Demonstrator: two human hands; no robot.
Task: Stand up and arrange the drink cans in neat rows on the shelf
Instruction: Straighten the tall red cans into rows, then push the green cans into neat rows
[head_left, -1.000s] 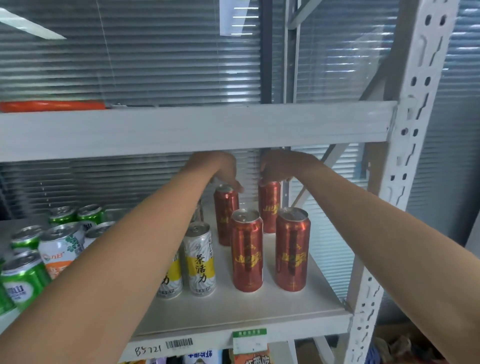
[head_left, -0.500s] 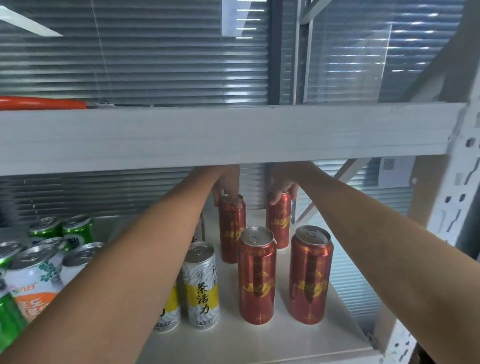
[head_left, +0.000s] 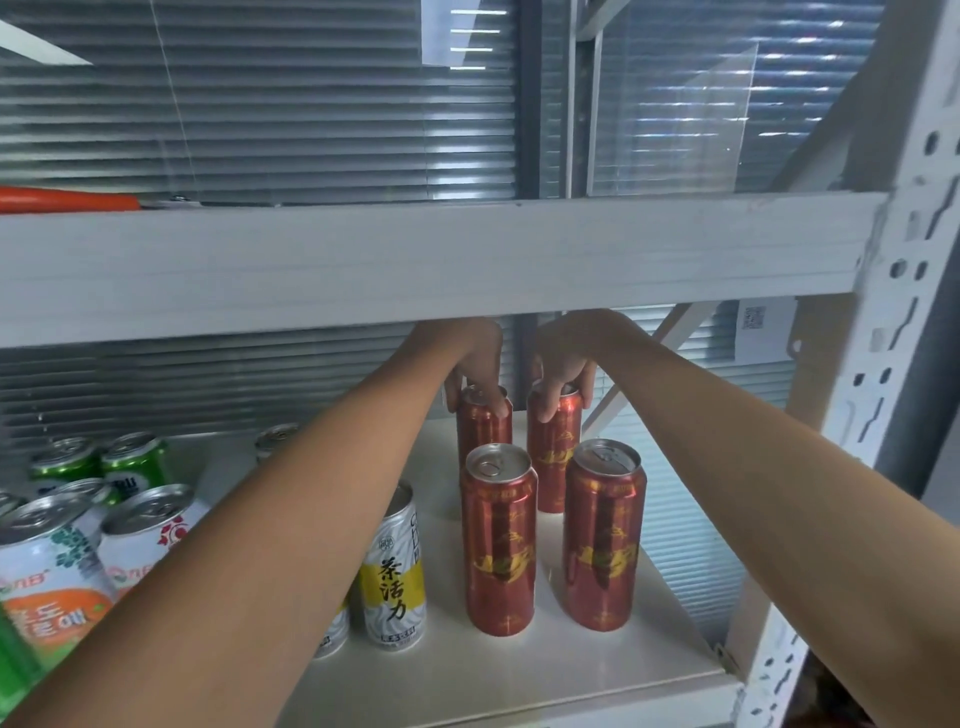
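Several tall red cans stand upright at the right end of the white shelf (head_left: 519, 680), two in front and two behind. My left hand (head_left: 475, 364) grips the top of the back left red can (head_left: 480, 431). My right hand (head_left: 563, 366) grips the top of the back right red can (head_left: 553, 457). The front left red can (head_left: 500, 540) and front right red can (head_left: 603, 535) stand free. A white and yellow can (head_left: 395, 571) stands left of them, partly behind my left forearm.
Green cans (head_left: 132, 460) and white cans with orange labels (head_left: 52, 566) crowd the shelf's left side. The upper shelf beam (head_left: 467, 254) hangs low over my hands. A perforated white upright (head_left: 893, 332) bounds the right. Blinds behind glass close off the back.
Both hands have come down from just above the back red cans and now grip their tops. The camera has moved closer and lower.
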